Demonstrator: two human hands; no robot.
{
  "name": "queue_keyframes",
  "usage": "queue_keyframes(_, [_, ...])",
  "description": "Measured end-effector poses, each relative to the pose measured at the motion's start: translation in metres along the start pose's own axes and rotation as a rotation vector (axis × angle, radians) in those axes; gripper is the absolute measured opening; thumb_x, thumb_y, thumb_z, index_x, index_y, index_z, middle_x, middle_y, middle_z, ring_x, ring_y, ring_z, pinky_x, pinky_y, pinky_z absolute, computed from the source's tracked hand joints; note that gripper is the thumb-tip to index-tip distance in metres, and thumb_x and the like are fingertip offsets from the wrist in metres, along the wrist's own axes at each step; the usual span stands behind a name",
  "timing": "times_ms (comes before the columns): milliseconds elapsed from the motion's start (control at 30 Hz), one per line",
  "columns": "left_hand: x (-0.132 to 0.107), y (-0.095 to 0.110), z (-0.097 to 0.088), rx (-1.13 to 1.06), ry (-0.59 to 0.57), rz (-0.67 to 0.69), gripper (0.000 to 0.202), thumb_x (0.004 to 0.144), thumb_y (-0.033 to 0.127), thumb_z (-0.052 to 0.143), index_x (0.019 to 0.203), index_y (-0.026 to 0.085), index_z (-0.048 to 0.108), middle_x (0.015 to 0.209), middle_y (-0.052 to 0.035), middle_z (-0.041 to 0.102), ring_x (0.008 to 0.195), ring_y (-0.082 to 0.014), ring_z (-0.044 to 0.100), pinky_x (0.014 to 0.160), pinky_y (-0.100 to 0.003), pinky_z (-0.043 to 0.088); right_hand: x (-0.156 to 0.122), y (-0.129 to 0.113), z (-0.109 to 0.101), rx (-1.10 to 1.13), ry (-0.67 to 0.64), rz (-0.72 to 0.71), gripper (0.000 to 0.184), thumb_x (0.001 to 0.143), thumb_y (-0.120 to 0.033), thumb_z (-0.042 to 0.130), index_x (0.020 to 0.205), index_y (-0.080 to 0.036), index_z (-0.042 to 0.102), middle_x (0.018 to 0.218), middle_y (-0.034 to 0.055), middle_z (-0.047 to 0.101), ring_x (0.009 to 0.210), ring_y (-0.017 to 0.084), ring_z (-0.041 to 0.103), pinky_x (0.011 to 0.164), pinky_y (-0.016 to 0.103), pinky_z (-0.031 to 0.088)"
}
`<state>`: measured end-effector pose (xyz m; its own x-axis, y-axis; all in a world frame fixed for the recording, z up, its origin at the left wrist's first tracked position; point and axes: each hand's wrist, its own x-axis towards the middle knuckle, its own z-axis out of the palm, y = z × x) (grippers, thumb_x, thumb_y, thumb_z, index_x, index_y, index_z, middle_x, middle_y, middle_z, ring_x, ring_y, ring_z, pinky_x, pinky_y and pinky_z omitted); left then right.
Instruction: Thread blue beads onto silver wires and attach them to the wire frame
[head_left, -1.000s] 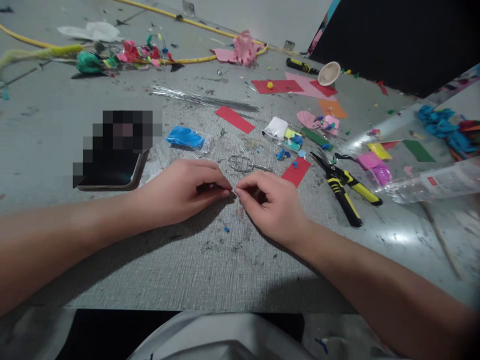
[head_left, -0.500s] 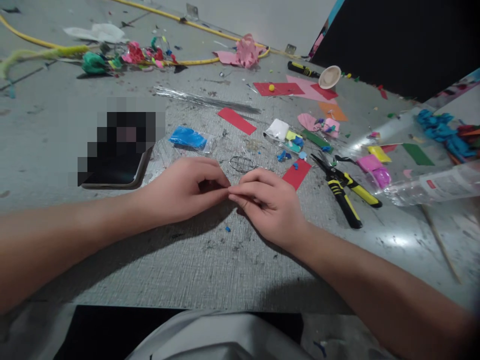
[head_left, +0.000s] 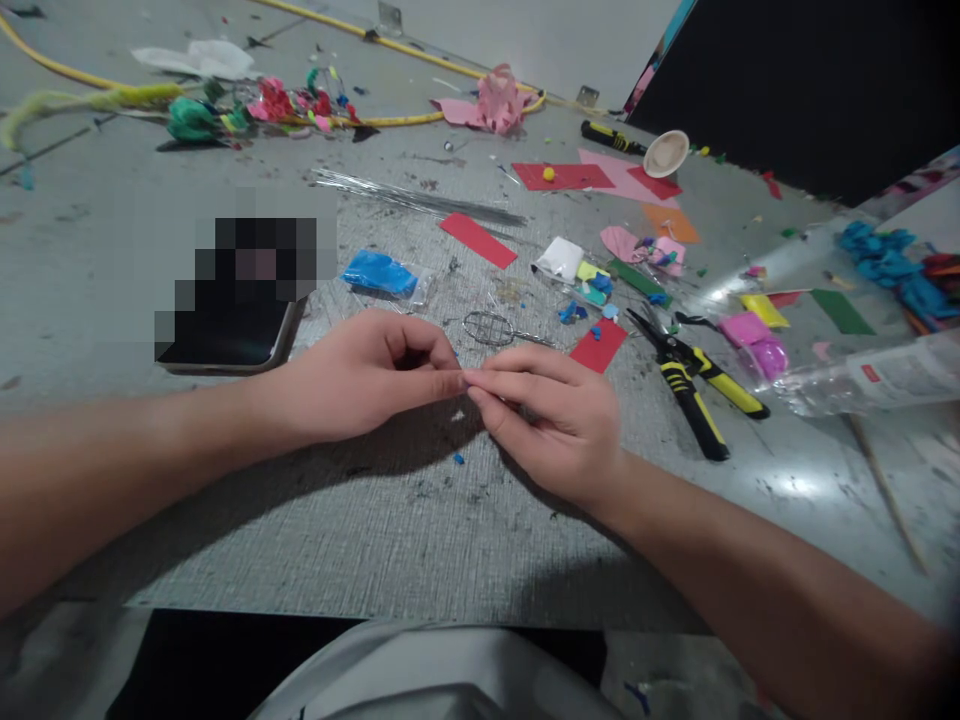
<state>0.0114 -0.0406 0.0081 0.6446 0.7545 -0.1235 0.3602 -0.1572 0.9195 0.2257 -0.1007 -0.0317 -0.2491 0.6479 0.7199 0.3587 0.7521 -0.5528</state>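
My left hand (head_left: 379, 375) and my right hand (head_left: 551, 415) meet at the fingertips above the table, both pinched. Whatever lies between the fingertips is hidden or too small to name. Just beyond them is a small wire shape like a racket (head_left: 491, 328), with an oval crossed loop and a thin handle. A tiny blue bit (head_left: 459, 459) sits on the table below my fingertips. To the right of my right hand lie a red paper strip (head_left: 598, 345) and pliers (head_left: 686, 385) with black and yellow handles.
A phone (head_left: 225, 335), partly blurred out, lies left, near a blue clay packet (head_left: 381, 273). Behind are a bundle of thin wires (head_left: 420, 197) and another red strip (head_left: 478, 240). A clear plastic bottle (head_left: 892, 372) lies at right, near pink clay (head_left: 754, 340). A yellow cable (head_left: 420, 50) runs along the back.
Both hands stay pinched together, with my right fingers slightly shifted and straighter. The whole view has moved a little; the things on the table lie as before.
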Motion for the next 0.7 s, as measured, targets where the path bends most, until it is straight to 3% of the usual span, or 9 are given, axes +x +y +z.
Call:
queue_keyframes(300, [-0.002, -0.004, 0.002, 0.074, 0.018, 0.053, 0.025, 0.089, 0.032, 0.07, 0.069, 0.018, 0.065, 0.055, 0.0042, 0.052, 0.053, -0.009, 0.045, 0.049, -0.02, 0.034, 0.0, 0.0, -0.001, 0.078, -0.01, 0.151, 0.013, 0.095, -0.015, 0.076, 0.1, -0.024, 0.085, 0.095, 0.0044, 0.083, 0.083, 0.014, 0.077, 0.074, 0.027, 0.063])
queue_keyframes(600, [-0.011, -0.002, 0.003, 0.283, 0.039, 0.237, 0.027, 0.092, 0.027, 0.067, 0.066, 0.02, 0.065, 0.056, 0.0022, 0.056, 0.056, -0.0125, 0.049, 0.055, -0.027, 0.035, 0.003, -0.002, -0.003, 0.366, -0.102, 0.539, 0.003, 0.087, -0.022, 0.086, 0.09, -0.023, 0.084, 0.09, 0.0038, 0.082, 0.082, 0.016, 0.076, 0.075, 0.03, 0.063])
queue_keyframes(700, [-0.011, -0.002, 0.003, 0.327, 0.059, 0.257, 0.026, 0.093, 0.027, 0.067, 0.068, 0.02, 0.066, 0.057, 0.0014, 0.058, 0.057, -0.0134, 0.051, 0.056, -0.028, 0.035, 0.004, -0.001, -0.003, 0.526, -0.124, 0.762, 0.019, 0.081, -0.034, 0.094, 0.092, -0.021, 0.085, 0.082, 0.0028, 0.081, 0.072, 0.016, 0.074, 0.068, 0.03, 0.063])
